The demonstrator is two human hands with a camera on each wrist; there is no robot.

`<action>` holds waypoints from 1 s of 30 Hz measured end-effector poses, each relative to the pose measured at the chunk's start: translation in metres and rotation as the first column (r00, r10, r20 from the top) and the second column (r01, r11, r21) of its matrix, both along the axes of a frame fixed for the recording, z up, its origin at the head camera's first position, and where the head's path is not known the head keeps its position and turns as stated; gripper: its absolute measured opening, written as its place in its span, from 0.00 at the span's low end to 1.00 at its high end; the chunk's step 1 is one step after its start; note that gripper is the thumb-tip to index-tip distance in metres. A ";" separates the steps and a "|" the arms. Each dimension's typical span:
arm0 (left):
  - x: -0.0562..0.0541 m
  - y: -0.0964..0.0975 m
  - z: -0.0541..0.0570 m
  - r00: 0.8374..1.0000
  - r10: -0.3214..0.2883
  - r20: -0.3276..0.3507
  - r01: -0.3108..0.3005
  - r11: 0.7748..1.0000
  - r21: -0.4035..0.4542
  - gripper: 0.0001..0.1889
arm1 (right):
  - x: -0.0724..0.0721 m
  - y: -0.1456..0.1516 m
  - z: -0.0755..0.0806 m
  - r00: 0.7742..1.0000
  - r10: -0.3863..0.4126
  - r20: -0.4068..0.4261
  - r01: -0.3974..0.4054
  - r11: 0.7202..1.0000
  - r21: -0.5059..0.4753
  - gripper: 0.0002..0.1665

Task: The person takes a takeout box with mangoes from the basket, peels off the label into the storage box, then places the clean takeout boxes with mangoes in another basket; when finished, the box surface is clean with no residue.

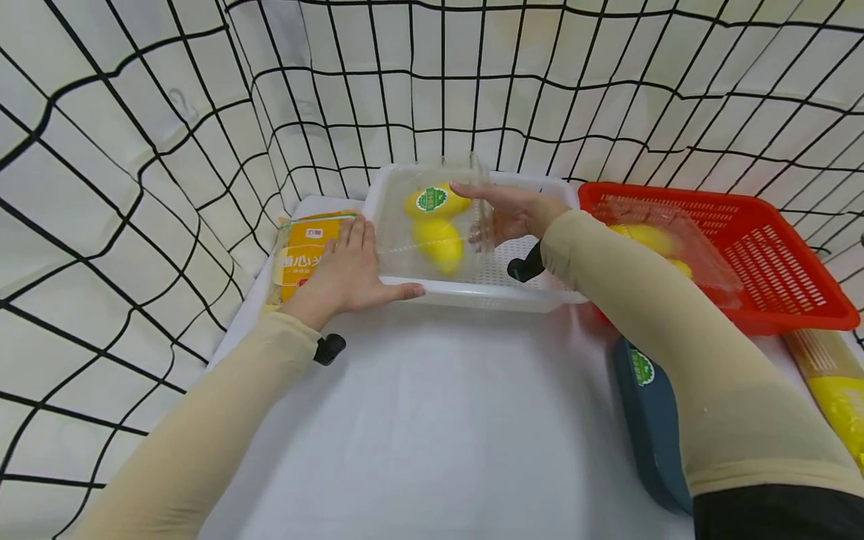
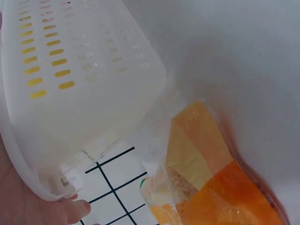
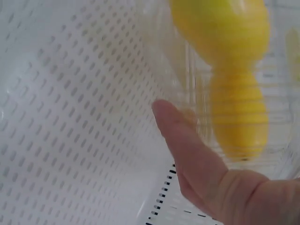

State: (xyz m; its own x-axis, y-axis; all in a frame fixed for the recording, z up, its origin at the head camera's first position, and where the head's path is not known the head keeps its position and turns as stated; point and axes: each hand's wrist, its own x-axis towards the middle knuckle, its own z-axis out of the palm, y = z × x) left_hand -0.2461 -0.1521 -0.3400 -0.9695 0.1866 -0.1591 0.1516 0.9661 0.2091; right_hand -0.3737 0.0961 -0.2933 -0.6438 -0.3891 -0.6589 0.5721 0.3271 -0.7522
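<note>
My right hand [image 1: 511, 210] grips the right side of a clear plastic box [image 1: 398, 225] with its thumb on top. Two yellow lemons [image 1: 437, 241] lie inside, and a green round sticker [image 1: 432, 199] sits over one. The box is in a white perforated basket [image 1: 472, 292], tilted in the right wrist view, where my right thumb [image 3: 192, 154] lies along its wall. Outstretched fingers of my left hand [image 1: 344, 274] rest at the basket's left end, the thumb along its front rim. Just left of that hand is an orange-and-clear packet [image 1: 304, 251]; its contents are unclear.
A red basket [image 1: 796, 217] stands at the right, with another clear box [image 1: 709, 262] of yellow fruit in it. Nearer lie a dark blue tray [image 1: 648, 427] and a yellow-and-clear packet [image 1: 833, 382]. Black wire mesh [image 1: 442, 75] encloses the back and left.
</note>
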 end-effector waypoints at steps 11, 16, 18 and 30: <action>0.002 0.006 0.002 1.000 -0.012 0.004 0.012 1.000 0.018 0.74 | 0.025 0.014 0.013 0.985 -0.169 -0.043 0.170 0.985 0.023 0.52; 0.004 0.007 0.001 1.000 -0.017 0.008 0.016 0.999 0.031 0.73 | 0.041 0.031 0.023 0.973 -0.223 -0.056 0.220 0.974 -0.058 0.49; 0.004 0.006 0.001 1.000 -0.018 0.008 0.018 0.999 0.036 0.73 | 0.048 0.039 0.029 0.973 -0.219 -0.071 0.212 0.973 -0.093 0.49; 0.001 0.003 0.002 1.000 -0.022 0.004 0.022 1.000 0.012 0.68 | 0.115 0.089 0.049 0.967 -0.050 -0.251 0.023 0.994 -0.107 0.38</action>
